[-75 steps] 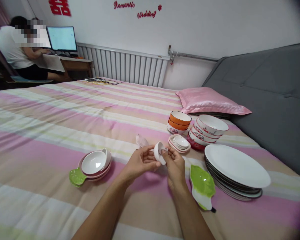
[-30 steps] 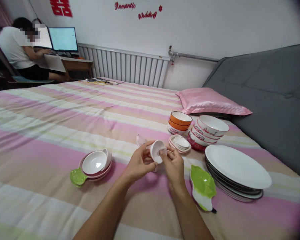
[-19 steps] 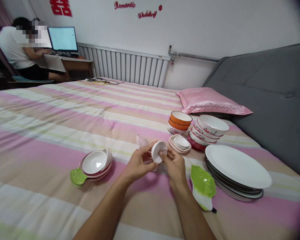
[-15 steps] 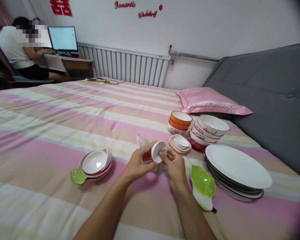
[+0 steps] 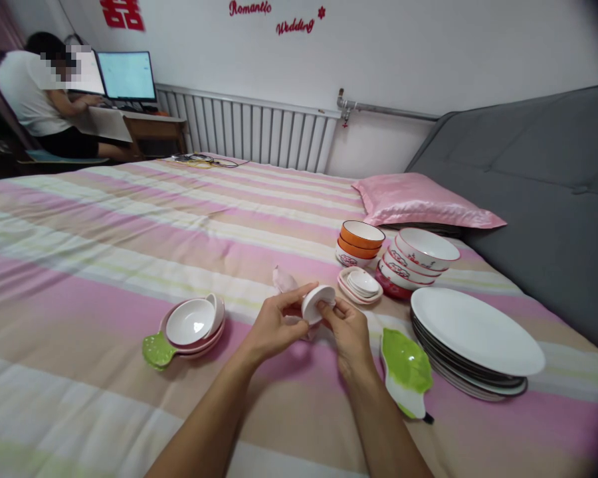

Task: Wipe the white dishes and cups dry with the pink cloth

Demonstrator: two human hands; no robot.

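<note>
You hold one small white dish (image 5: 317, 303) between both hands, just above the striped bed (image 5: 104, 252) and in front of a crumpled pink cloth (image 5: 282, 279). Your left hand (image 5: 272, 328) pinches its left rim with thumb and fingertips. Your right hand (image 5: 349, 332) grips the right side, with the thumb pressed on its face.

There are two green leaf-shaped dishes. One (image 5: 407, 369) lies just right of your right wrist. The other (image 5: 155, 350) sits to your left under a short pile of pink plates (image 5: 195, 343), topped by a white dish (image 5: 189, 321).

Two bowl stacks stand side by side beyond your hands: three orange-and-white bowls (image 5: 361, 243) and a stack of red-patterned bowls (image 5: 421, 257). One stack of small saucers (image 5: 361, 286) sits in front of them, and one stack of large white plates (image 5: 476, 334) is at far right. One pink pillow (image 5: 423, 199) lies behind. One other person (image 5: 24, 93) sits at a desk with a monitor (image 5: 126, 75).

Half a second ago the dish showed more of its round face; now it looks flatter, tipped further over. Both hands keep the same grip, and the rest lies as it did.
</note>
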